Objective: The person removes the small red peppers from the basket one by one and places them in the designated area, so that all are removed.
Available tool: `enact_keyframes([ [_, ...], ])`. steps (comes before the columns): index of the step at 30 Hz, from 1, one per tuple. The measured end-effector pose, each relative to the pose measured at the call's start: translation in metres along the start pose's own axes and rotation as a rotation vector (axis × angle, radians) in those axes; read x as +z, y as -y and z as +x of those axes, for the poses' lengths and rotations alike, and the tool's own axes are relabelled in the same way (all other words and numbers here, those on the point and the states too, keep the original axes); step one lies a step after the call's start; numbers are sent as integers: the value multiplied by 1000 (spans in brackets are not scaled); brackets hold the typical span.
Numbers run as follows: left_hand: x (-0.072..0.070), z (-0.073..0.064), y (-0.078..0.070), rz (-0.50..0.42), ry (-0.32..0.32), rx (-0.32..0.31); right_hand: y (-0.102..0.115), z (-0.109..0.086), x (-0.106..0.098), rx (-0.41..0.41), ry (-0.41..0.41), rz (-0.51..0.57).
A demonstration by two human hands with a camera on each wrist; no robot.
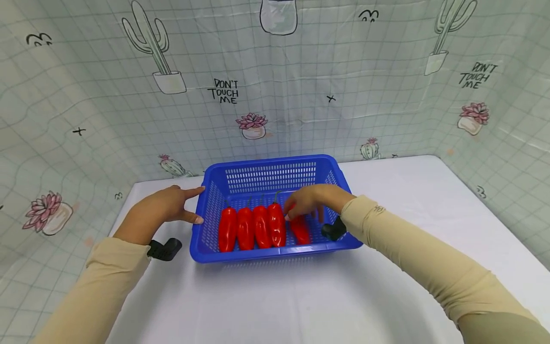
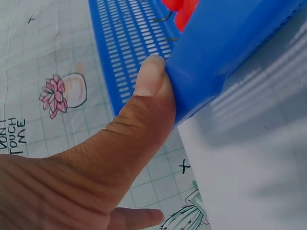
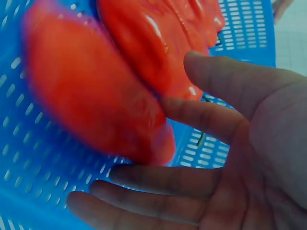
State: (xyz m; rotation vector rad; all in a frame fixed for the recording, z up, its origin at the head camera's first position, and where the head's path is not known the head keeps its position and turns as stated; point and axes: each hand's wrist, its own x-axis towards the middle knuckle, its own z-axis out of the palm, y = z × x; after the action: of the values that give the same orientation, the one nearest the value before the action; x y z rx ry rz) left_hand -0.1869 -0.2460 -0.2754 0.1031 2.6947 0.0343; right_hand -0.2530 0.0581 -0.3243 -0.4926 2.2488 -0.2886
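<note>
A blue plastic basket [image 1: 275,253] with slotted walls stands on the table. Inside, several long red peppers [image 1: 246,229] lie side by side in a row, their thin green stems toward the back. Another red pepper [image 1: 301,231] lies at the right end of the row, partly covered by my right hand [image 1: 307,199]. In the right wrist view, that pepper [image 3: 91,91] has my index fingertip at its near end; the other fingers stretch out below it and the thumb stands apart. At the basket's left side, my left hand [image 1: 166,204] touches the rim with thumb [image 2: 151,91] and index finger extended.
A white table [image 1: 275,301] spreads around the basket. Behind it and at both sides hangs a pale checked cloth [image 1: 296,71] with cactus drawings. Black wrist devices [image 1: 165,249] sit at both beige sleeves [image 1: 116,267].
</note>
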Motion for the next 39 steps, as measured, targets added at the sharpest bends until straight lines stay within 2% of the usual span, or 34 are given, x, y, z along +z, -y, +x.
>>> enact_keyframes([
  [3, -2, 0, -2, 7, -4, 6, -2, 0, -1, -58, -68, -62],
  [8, -7, 0, -5, 39, -25, 6, -2, 0, -4, -205, -284, -245],
  [12, -5, 0, -7, 26, -15, 9, -2, -2, -6, -223, -384, -302],
  [20, -4, 1, -6, 28, -6, 23, -1, -9, -6, -234, -530, -237],
  [29, -2, 3, -4, 19, 10, 19, 7, -20, -7, -253, -553, -182],
  [34, -2, 3, -2, 14, 19, 13, 12, -27, -12, -244, -628, -170],
  [39, -1, 3, -1, 14, 32, 8, 8, -32, -16, -254, -677, -144],
])
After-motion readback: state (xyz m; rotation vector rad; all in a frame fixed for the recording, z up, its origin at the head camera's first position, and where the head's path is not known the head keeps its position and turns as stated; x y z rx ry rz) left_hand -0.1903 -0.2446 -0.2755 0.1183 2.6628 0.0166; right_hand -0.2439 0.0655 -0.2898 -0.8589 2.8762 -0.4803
